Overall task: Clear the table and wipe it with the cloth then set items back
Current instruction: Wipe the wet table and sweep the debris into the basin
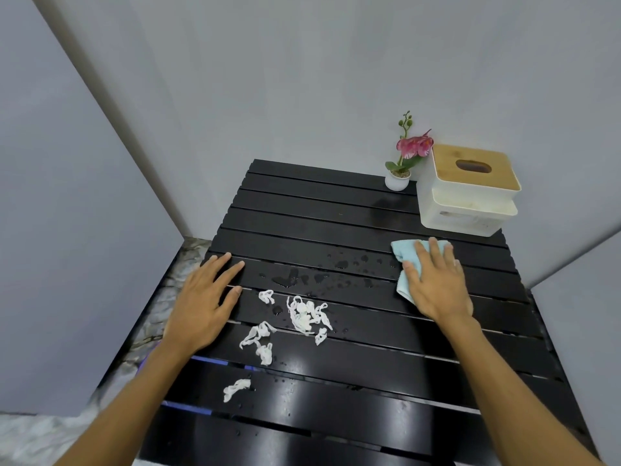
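Black slatted table (369, 371) wet, glossy. Torn white tissue scraps (304, 316) lay scattered near centre among water droplets (341, 264). Left hand (201, 297) rested flat at left edge, fingers spread, holding nothing. Right hand (437, 280) pressed flat on light blue cloth (403, 252), fingers extended. Far right corner: white tissue box (468, 193) with wooden lid; small potted orchid (403, 163) just beside it.

Black slatted table (353, 361), wet, both hands down on it.

R hand (437, 280) flat on light-blue cloth (405, 253), near far-right side. L hand (205, 297) spread flat at left edge. Water drops (339, 265) btwn hands; torn white tissue bits (307, 314) just nearer. Far-right corner: small potted orchid (403, 163) beside white tissue box (468, 193) w/ wood lid.
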